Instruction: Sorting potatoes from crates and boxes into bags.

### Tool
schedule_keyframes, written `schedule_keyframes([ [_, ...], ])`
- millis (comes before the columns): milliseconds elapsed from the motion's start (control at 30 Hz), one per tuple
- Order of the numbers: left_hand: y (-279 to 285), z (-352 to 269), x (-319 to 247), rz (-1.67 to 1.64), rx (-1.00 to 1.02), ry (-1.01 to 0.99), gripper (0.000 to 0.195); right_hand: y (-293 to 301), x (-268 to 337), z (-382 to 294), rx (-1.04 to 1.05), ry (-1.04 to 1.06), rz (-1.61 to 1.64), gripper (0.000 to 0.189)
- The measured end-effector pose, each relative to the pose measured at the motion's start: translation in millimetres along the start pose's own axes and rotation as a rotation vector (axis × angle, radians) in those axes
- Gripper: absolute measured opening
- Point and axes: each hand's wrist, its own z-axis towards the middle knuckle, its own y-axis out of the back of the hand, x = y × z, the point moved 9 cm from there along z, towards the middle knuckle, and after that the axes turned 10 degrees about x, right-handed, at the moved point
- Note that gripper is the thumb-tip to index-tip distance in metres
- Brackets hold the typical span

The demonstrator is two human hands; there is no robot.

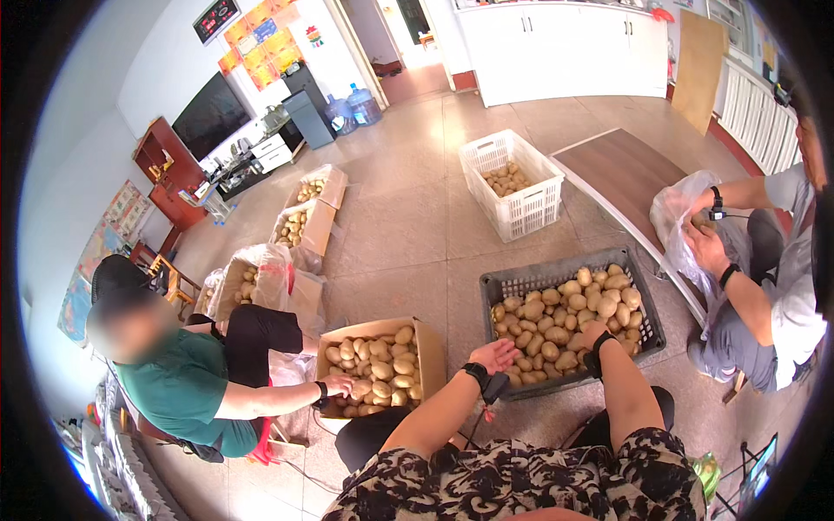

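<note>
A black plastic crate (645,273) full of potatoes (557,335) stands on the floor before me. My left hand (496,355) is at the crate's near left edge, palm turned up and fingers extended, with nothing in it. Inside the crate, my right hand (591,336) reaches down onto the potatoes at the near right. Its fingertips are hidden among them, so a grip on one cannot be made out. Left of my arm, a cardboard box (431,355) is filled with potatoes. Dark bands circle both my wrists.
A person in green (176,378) reaches into the cardboard box from the left. At the right, another person (769,286) handles a clear plastic bag (671,208) beside a brown board (619,163). A white crate (528,215) holds potatoes farther off. More potato boxes (319,225) line the left.
</note>
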Motion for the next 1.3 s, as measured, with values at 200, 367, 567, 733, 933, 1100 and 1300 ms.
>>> schedule_keyframes([
  [200,3,-8,-6,0.026,-0.071,-0.031,0.038,86,68,-67,-0.247,0.362,0.175,0.027],
  [367,6,-9,-2,0.018,-0.080,-0.033,0.039,114,103,-99,-0.211,0.282,0.727,0.031],
  [567,-14,-14,7,-0.080,-0.087,0.032,0.032,125,169,-137,-0.082,0.509,0.702,0.038],
  [733,-28,-17,10,-0.063,0.063,0.064,0.032,122,198,-151,0.029,0.659,0.835,0.038],
  [933,-43,-26,6,-0.014,0.120,0.015,0.035,136,197,-170,-0.050,0.665,0.734,0.031],
  [1100,-35,-30,6,0.086,0.260,0.011,0.031,130,198,-163,0.004,0.695,0.750,0.031],
  [1300,6,-34,-20,-0.113,0.124,-0.090,0.034,109,180,-134,-0.031,0.656,0.707,0.031],
])
